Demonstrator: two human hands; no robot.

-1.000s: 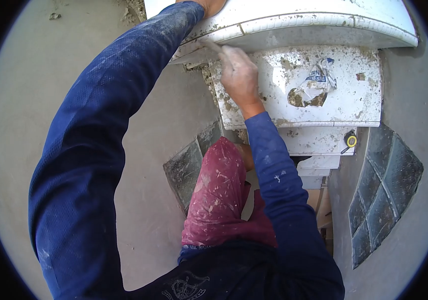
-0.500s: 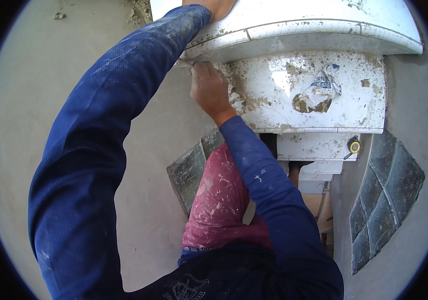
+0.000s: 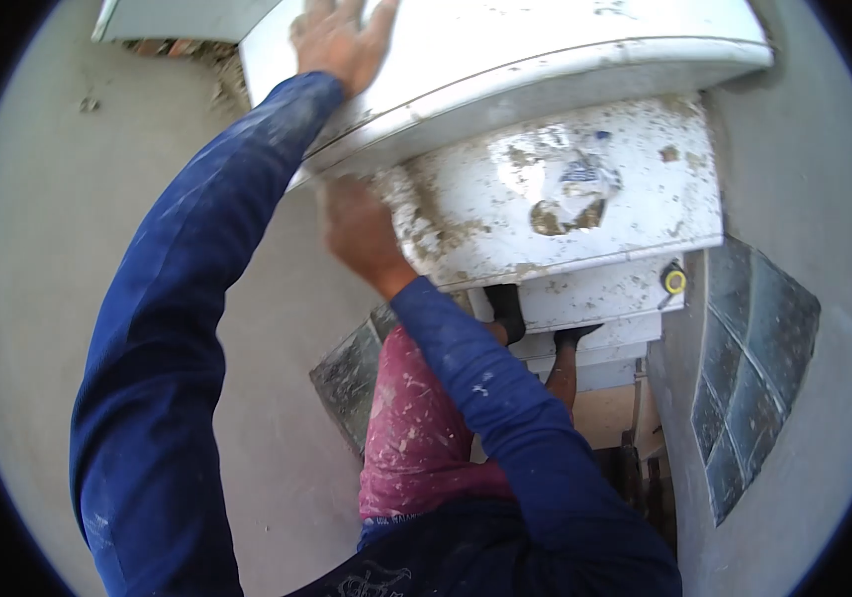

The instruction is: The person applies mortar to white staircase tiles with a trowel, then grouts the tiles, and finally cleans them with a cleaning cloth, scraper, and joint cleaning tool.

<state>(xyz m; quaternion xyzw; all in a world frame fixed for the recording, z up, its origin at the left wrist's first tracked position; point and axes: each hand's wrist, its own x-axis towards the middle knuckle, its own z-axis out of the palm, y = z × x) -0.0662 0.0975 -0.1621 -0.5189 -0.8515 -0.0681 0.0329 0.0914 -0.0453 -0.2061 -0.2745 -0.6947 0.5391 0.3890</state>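
Head view: my left hand (image 3: pixel 338 40) lies flat, fingers spread, on top of the white cornice moulding (image 3: pixel 545 60), gripping nothing. Right hand (image 3: pixel 351 227) is pressed up under the moulding's lower left edge; motion-blurred, can't tell how far it's closed or if it holds anything. Moulding looks seated on the wall, so fixing seems mostly done; cleanup prob. left. Mortar splatter & a torn label (image 3: pixel 570 184) foul the white block (image 3: pixel 585 199) just below it.

A small yellow round tape measure (image 3: pixel 673 282) sits on a white step right of centre in my view. Dark square glass-block panels (image 3: pixel 756 368) fill the grey plastered wall (image 3: pixel 38 328) at lower right. My mortar-flecked maroon cloth (image 3: pixel 416 428) hangs at lower centre.
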